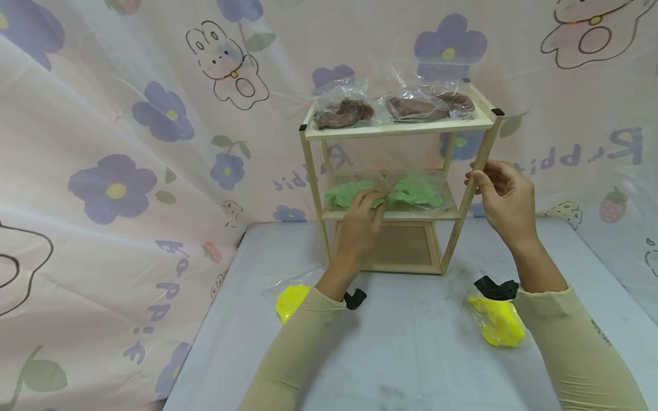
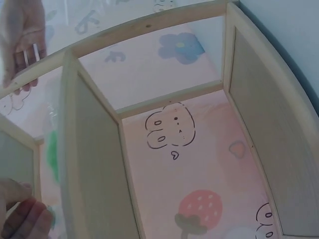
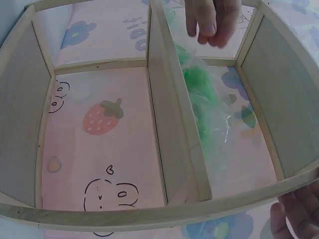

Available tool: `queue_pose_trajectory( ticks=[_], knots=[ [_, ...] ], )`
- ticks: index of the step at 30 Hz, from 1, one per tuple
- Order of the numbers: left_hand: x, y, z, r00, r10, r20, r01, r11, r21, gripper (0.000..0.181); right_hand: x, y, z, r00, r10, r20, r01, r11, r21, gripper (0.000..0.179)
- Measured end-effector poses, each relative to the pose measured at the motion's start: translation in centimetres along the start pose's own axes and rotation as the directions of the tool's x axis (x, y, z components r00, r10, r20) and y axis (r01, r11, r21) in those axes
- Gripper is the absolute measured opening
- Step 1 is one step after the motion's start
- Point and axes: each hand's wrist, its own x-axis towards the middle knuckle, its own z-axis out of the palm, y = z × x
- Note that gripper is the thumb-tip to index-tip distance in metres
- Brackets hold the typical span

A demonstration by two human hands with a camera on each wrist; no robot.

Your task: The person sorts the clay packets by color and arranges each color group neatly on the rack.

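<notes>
A small wooden rack (image 1: pixel 396 132) with three tiers stands towards the back of the table. Two clear bags of green stuff, a left one (image 1: pixel 346 194) and a right one (image 1: pixel 415 194), lie on its middle shelf. My left hand (image 1: pixel 360 222) reaches in at the front of that shelf, fingertips bent down between the two bags. In the right wrist view its fingers (image 3: pixel 207 25) hang over the green bag (image 3: pixel 199 82). My right hand (image 1: pixel 506 200) holds the rack's right front post, thumb in front and fingers behind it.
On the top shelf lie clear bags of brown stuff, one at left (image 1: pixel 344 113) and more at right (image 1: pixel 424 108). A yellow bag (image 1: pixel 290 302) lies beside my left forearm, another (image 1: pixel 498 325) beside the right. A patterned curtain (image 1: pixel 118 257) hangs behind the table (image 1: pixel 411 354).
</notes>
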Motion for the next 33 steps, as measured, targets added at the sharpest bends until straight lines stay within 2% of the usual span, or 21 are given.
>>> queue_pose_trajectory(
  ticks=[6,10,22,33],
  knots=[
    [-1.2,-0.8,-1.7,0.999,-0.047,0.005,0.047,0.995,-0.087,0.019,0.1,0.1,0.0,1.000,-0.012,-0.004,0.012,1.000,0.011,0.026],
    [-1.9,-1.2,-2.9,0.997,-0.072,0.029,0.076,0.988,-0.136,0.019,0.1,0.0,0.1,1.000,-0.010,-0.008,0.010,1.000,0.008,0.025],
    [-4.7,-3.1,-6.1,0.990,-0.115,0.085,0.128,0.977,-0.170,0.017,0.0,0.1,0.0,1.000,-0.008,-0.007,0.008,1.000,-0.011,0.026],
    [-7.3,-5.9,-8.5,0.979,-0.154,0.136,0.173,0.975,-0.138,0.020,0.0,0.0,0.1,1.000,-0.002,-0.005,0.002,1.000,-0.005,0.026]
  ],
)
